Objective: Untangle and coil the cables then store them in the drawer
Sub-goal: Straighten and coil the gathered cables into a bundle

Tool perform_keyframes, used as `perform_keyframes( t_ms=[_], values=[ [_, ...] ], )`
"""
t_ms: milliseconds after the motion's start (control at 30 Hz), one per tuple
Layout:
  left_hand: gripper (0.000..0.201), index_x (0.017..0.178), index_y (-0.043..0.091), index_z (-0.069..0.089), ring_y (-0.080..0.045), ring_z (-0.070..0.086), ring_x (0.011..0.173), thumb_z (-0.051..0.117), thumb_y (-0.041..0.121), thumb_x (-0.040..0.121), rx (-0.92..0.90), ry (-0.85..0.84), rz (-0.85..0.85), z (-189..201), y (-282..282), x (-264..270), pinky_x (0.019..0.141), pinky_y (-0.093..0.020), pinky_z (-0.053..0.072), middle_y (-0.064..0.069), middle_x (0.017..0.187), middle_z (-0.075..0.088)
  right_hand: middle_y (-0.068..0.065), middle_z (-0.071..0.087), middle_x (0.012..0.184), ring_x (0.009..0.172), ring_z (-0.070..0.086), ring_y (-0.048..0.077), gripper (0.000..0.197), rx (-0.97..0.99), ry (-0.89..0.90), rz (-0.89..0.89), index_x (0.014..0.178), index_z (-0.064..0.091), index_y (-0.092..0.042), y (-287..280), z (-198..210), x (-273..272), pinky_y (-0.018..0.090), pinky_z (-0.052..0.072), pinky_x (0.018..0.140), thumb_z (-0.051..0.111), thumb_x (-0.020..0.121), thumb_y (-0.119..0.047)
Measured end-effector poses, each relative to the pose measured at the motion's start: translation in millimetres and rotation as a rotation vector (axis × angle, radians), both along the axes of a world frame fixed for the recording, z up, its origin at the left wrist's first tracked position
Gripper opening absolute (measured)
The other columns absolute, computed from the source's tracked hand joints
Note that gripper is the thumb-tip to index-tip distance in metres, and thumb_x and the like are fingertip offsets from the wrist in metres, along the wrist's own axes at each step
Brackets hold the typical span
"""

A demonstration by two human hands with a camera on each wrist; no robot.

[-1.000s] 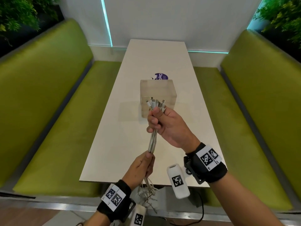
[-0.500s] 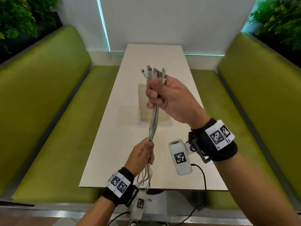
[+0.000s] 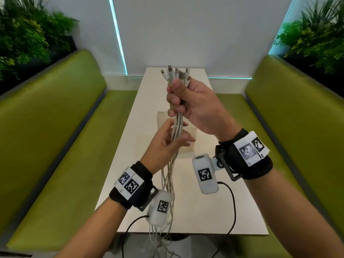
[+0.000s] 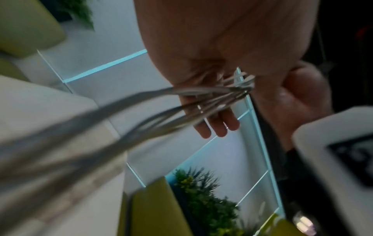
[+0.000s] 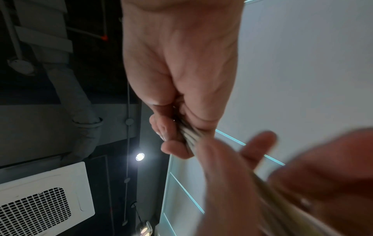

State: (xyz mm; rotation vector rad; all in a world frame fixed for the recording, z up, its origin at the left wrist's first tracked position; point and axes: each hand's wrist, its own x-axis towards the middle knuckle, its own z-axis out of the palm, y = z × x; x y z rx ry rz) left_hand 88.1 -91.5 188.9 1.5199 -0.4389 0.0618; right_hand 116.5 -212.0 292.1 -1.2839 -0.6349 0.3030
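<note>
My right hand (image 3: 186, 98) grips a bundle of white cables (image 3: 176, 127) just below their plugs (image 3: 176, 74), which fan out above the fist. The bundle hangs straight down past the table's near edge, where the loose ends (image 3: 160, 237) tangle. Just under the fist, my left hand (image 3: 167, 140) has its fingers spread and the cables run across its palm. In the left wrist view the cables (image 4: 201, 95) cross the straight fingers (image 4: 216, 126). The right wrist view has the cables (image 5: 187, 132) clamped in the curled right hand (image 5: 177, 127). A translucent drawer box (image 3: 161, 118) stands on the table, mostly hidden behind my hands.
The white table (image 3: 204, 211) runs away from me between two green benches (image 3: 55, 146) (image 3: 290, 127). Plants (image 3: 24, 38) stand behind both backrests. Black leads from the wrist cameras (image 3: 232, 207) dangle over the table's near end.
My right hand has lifted the bundle higher. My left hand has come up from the table edge to just under the fist, and its pinch on the cables has loosened into spread fingers.
</note>
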Motion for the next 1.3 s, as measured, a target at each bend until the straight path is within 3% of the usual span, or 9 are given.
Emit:
perform_keyframes(
  t_ms=[100,300,467,600,700,800,867,967,1300],
  values=[
    [0.019,0.091,0.015,0.055,-0.016,0.051,0.045,0.051,0.034,0.092,-0.012,-0.034,0.007,14.7,-10.5,0.7,0.051,-0.028,0.045,0.007,0.05,0.05,-0.005,0.048,0.062,0.052,0.043,0.011,0.022,-0.017,-0.031,-0.035,0.088,0.049,-0.008,-2.4,0.6,1.2,0.028,0.049,0.062,0.037,0.102,-0.02],
    [0.038,0.066,0.018,0.047,-0.008,0.029,0.043,0.039,0.038,0.097,0.079,-0.021,0.007,3.9,-7.7,-3.0,0.044,-0.019,0.025,0.011,0.048,0.035,0.009,0.068,0.093,0.089,0.066,0.024,0.027,-0.274,-0.056,-0.224,0.098,0.059,-0.01,-20.3,-12.6,4.0,0.046,0.051,0.093,0.053,0.094,-0.036],
    [0.042,0.062,0.017,0.039,-0.01,0.026,0.045,0.039,0.042,0.095,0.267,0.039,-0.039,1.1,15.4,-2.3,0.045,-0.023,0.021,0.011,0.048,0.032,0.007,0.012,0.16,0.147,0.011,0.021,0.132,-0.842,-0.284,-0.57,0.152,0.002,-0.02,-54.9,-12.6,0.7,0.044,0.016,0.119,0.079,0.053,-0.063],
    [0.041,0.058,0.022,0.041,-0.007,0.026,0.046,0.042,0.043,0.093,0.44,0.1,-0.195,4.8,21.4,-0.6,0.047,-0.021,0.022,0.011,0.047,0.034,0.002,-0.019,0.159,0.142,-0.027,0.022,0.114,-1.369,-0.89,-0.189,0.15,0.001,-0.036,-39.9,-21.2,-13.9,0.053,-0.012,0.114,0.079,0.068,-0.044],
    [0.039,0.06,0.025,0.05,-0.004,0.031,0.046,0.041,0.043,0.093,0.529,0.086,-0.271,11.9,20.9,-0.9,0.047,-0.019,0.026,0.013,0.048,0.041,0.002,-0.005,0.161,0.143,-0.024,0.028,0.052,-1.587,-0.928,-0.027,0.136,0.046,-0.028,-31.2,-45.7,-5.1,0.064,-0.013,0.111,0.063,0.087,-0.036],
    [0.037,0.066,0.022,0.057,-0.007,0.032,0.045,0.044,0.042,0.094,0.472,0.02,-0.205,13.5,27.3,1.4,0.047,-0.022,0.028,0.011,0.047,0.042,-0.001,0.056,0.134,0.143,0.022,0.02,0.02,-1.347,-0.733,0.017,0.106,0.063,-0.021,-38.0,-56.6,2.7,0.057,0.01,0.115,0.046,0.098,-0.027],
    [0.034,0.079,0.013,0.062,-0.006,0.034,0.047,0.054,0.044,0.089,0.388,-0.001,-0.128,11.3,31.4,3.5,0.047,-0.02,0.03,0.012,0.051,0.045,0.0,0.068,0.083,0.089,0.062,0.004,0.011,-1.012,-0.418,0.086,0.096,0.057,-0.012,-45.5,-59.9,2.6,0.034,0.047,0.087,0.048,0.098,-0.019],
    [0.02,0.094,0.015,0.063,-0.004,0.035,0.048,0.062,0.033,0.088,0.277,-0.01,-0.036,6.4,33.0,7.0,0.046,-0.018,0.031,0.014,0.056,0.048,-0.003,0.048,0.055,0.044,0.05,0.013,0.013,-0.694,-0.074,0.137,0.093,0.046,-0.005,-50.7,-67.3,-4.3,0.043,0.052,0.063,0.052,0.097,-0.016],
    [0.021,0.089,0.016,0.057,-0.012,0.052,0.062,0.044,0.031,0.097,-0.004,-0.111,0.35,-16.4,4.7,5.6,0.06,-0.026,0.045,0.011,0.066,0.057,0.002,0.052,0.062,0.046,0.047,0.011,0.019,-0.501,-0.075,-0.147,0.099,0.049,-0.008,-18.6,-102.7,-24.4,0.022,0.041,0.047,0.037,0.103,-0.022]
  ],
)
